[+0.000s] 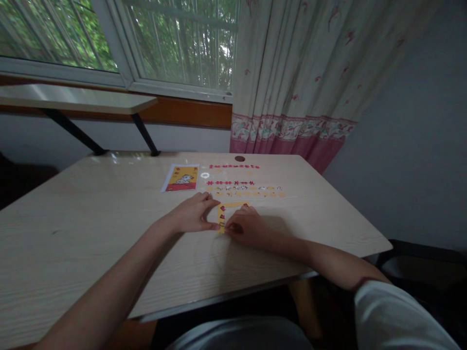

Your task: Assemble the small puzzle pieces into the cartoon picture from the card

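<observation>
A yellow-bordered sheet [221, 209] lies flat on the table, with a pale middle and small red and dark pieces along its left strip. My left hand [195, 212] rests at the sheet's left edge, thumb and fingers spread apart and steadying it. Over the sheet's lower left part, my right hand [251, 226] has its thumb and fingertips pinched together beside a small dark-outlined piece. Whatever sits between those fingertips is too small to make out. The right hand covers much of the sheet's right side.
Behind the sheet lie rows of small red pieces [233, 166] and yellow pieces [251, 194]. A printed picture [181, 178] of a white animal on yellow and red is at their left. A raised shelf [109, 99] stands at the back left, and a curtain [292, 73] hangs behind the table [91, 233].
</observation>
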A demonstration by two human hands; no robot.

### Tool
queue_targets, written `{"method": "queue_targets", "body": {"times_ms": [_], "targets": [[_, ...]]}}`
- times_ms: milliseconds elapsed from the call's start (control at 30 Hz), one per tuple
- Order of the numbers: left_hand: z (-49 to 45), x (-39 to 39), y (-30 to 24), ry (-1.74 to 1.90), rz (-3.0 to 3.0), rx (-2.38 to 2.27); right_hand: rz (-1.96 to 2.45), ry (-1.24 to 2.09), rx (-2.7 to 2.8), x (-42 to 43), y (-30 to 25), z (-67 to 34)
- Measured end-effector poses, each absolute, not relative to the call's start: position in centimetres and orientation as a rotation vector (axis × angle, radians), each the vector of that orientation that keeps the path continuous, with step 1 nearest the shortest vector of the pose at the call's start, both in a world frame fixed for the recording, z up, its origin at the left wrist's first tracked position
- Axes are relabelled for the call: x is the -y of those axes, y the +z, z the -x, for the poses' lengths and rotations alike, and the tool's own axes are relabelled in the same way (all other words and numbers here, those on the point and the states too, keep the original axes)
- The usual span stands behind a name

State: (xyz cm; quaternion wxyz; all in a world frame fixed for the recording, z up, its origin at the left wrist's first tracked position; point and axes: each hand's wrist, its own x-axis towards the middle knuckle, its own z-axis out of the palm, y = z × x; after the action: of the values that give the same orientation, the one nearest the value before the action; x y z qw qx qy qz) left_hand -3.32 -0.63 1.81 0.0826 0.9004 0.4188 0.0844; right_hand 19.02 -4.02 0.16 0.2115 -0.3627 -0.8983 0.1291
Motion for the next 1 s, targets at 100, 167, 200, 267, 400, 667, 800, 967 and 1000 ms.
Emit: {"method": "queue_targets", "body": {"times_ms": [100, 167, 200, 267, 400, 667, 800, 967, 1000], "targets": [[3.4, 0.6, 1.6, 0.238, -2.706, -1.247, 0.949, 0.337, 2.521, 4.0, 0.1, -19.2], [3.4, 0.6, 1.6, 0.221, -2.712, -1.256, 0.895, 0.3, 2.566, 3.9, 0.1, -19.3], [3.3, 0.6, 1.7, 0.216, -2.714, -1.262, 0.871, 0.276, 2.59, 3.9, 0.1, -19.3], [3.2, 0.8, 1.9, 0.205, -2.714, -1.275, 0.836, 0.22, 2.635, 4.0, 0.2, -19.3], [2.9, 1.0, 2.1, 0.161, -2.719, -1.305, 0.796, 0.148, 2.684, 3.9, 0.3, -19.4], [3.3, 0.9, 2.7, 0.199, -2.647, -1.258, 0.921, 0.153, 2.535, 0.3, 1.1, -22.9], [3.6, 0.7, 2.8, 0.216, -2.66, -1.226, 0.975, 0.155, 2.618, -2.0, 1.7, -25.5], [3.2, 0.8, 2.3, 0.245, -2.687, -1.199, 0.991, 0.211, 2.712, -2.6, 1.6, -26.5], [3.2, 0.8, 2.3, 0.264, -2.69, -1.195, 0.986, 0.239, 2.719, -2.6, 1.6, -26.4]]}}
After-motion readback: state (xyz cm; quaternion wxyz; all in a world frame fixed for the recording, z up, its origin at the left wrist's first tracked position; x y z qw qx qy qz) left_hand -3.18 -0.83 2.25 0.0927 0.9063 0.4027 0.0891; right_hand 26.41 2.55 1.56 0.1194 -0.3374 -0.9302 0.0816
